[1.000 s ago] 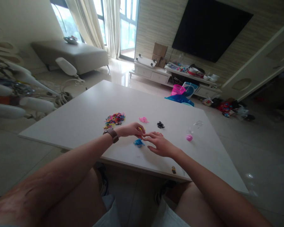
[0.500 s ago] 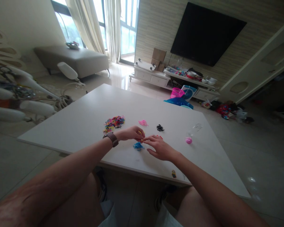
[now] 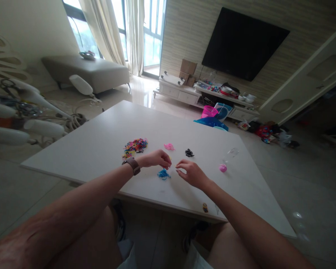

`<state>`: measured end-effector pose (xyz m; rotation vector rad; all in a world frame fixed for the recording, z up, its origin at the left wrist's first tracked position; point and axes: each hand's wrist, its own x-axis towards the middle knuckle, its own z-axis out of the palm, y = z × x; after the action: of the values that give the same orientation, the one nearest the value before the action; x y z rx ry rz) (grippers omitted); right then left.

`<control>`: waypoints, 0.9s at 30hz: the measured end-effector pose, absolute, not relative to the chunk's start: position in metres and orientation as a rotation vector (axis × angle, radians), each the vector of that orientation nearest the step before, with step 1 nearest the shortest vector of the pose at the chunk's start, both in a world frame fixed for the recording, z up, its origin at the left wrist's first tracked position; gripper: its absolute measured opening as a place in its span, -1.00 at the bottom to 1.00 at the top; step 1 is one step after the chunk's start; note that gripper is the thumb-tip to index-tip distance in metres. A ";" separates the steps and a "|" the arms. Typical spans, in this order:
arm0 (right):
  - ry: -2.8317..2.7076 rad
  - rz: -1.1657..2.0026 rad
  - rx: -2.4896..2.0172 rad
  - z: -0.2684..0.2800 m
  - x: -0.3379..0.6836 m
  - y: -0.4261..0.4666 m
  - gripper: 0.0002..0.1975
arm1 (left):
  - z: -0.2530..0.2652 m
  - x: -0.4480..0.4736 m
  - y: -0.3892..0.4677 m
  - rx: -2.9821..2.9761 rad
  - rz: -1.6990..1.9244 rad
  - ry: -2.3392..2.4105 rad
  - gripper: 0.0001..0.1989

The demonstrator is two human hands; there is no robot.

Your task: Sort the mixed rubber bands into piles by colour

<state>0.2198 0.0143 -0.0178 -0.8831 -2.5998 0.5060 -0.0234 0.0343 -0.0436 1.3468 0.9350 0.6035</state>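
My left hand (image 3: 160, 160), with a watch on its wrist, is closed in a pinch over the table; what sits between its fingertips is too small to make out. Just to the right is my right hand (image 3: 190, 174), thumb and forefinger a little apart with nothing visible between them. Below my left fingers lies a small pile of blue rubber bands (image 3: 164, 174). A mixed multicoloured pile of bands (image 3: 136, 145) is beyond my left wrist. Farther back are a pink pile (image 3: 169, 147) and a black pile (image 3: 189, 152).
All this lies on a white table (image 3: 112, 130). To the right are a round pink object (image 3: 223, 168) and a clear plastic piece (image 3: 233, 152). A small yellow-and-blue figure (image 3: 205, 207) lies at the near edge. A pink basket (image 3: 209, 111) stands beyond the table.
My hands, whose fingertips met before, are now apart. The right hand has drawn slightly right; the left has stayed nearly in place. Red pieces seen earlier beside the right fingers no longer show.
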 end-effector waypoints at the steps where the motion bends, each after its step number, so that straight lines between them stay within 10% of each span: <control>1: -2.575 0.525 -0.893 -0.019 0.220 0.015 -0.88 | -0.043 -0.023 0.034 1.359 0.599 0.946 -0.71; 27: -2.504 0.561 -0.912 -0.022 0.216 0.013 -0.86 | -0.033 0.000 0.016 1.404 0.587 0.956 -0.69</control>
<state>0.2163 0.0126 -0.0224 -0.9123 -2.5035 0.5608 -0.0001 0.0160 -0.0329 1.4044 0.9562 0.5874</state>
